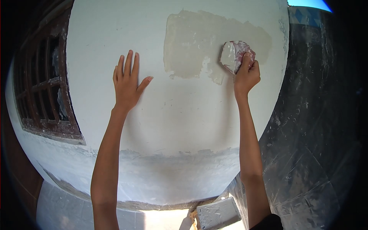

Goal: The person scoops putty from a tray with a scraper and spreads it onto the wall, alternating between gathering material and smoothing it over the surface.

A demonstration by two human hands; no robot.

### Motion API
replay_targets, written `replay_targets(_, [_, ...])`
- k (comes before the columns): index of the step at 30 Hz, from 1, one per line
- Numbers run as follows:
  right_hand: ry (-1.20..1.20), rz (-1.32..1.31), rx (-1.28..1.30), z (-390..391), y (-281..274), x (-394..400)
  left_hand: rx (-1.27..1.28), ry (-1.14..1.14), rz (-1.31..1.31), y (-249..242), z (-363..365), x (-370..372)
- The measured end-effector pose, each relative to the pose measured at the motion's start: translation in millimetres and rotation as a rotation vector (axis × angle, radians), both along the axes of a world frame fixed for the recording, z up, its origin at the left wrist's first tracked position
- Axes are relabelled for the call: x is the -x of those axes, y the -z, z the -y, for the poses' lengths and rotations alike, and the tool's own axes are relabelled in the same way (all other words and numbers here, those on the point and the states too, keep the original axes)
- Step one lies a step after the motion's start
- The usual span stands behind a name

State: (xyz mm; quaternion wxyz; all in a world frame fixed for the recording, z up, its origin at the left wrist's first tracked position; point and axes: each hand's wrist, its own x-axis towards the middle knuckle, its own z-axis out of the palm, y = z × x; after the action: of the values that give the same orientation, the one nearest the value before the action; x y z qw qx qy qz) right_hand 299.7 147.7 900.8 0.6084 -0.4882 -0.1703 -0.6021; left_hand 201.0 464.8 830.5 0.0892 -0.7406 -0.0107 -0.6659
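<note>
My right hand [247, 74] grips a putty-smeared flat scraper [233, 56] and presses its blade against the white wall [184, 115], at the right part of a beige patch of wet filler [195, 42]. My left hand [127, 80] lies flat on the wall to the left of the patch, fingers together and pointing up, thumb spread, holding nothing.
A dark wooden window with bars [44, 84] is set in the wall at the left. Plastic sheeting [314, 126] covers a dark surface on the right. A putty-covered board [217, 213] lies low near my right elbow. The wall's lower band [172, 172] is greyer.
</note>
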Motion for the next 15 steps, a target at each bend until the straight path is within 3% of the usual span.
replay_targets(3, [-0.113, 0.133, 0.336, -48, 1, 2, -0.005, -0.019, -0.030, 1, -1, 0])
replay_targets(5, [0.162, 0.338, 0.597, -70, -7, 3, 0.002, -0.006, -0.041, 1, 0, 2])
replay_targets(7, [0.292, 0.463, 0.637, -78, -26, -5, 0.001, -0.001, -0.045, 1, 0, 2])
replay_targets(11, [0.429, 0.358, 0.467, -47, -64, -29, 0.009, -0.009, -0.061, 1, 1, 3])
replay_targets(15, [0.530, 0.080, 0.250, 16, -86, -51, 0.012, 0.004, -0.048, -1, 1, 2])
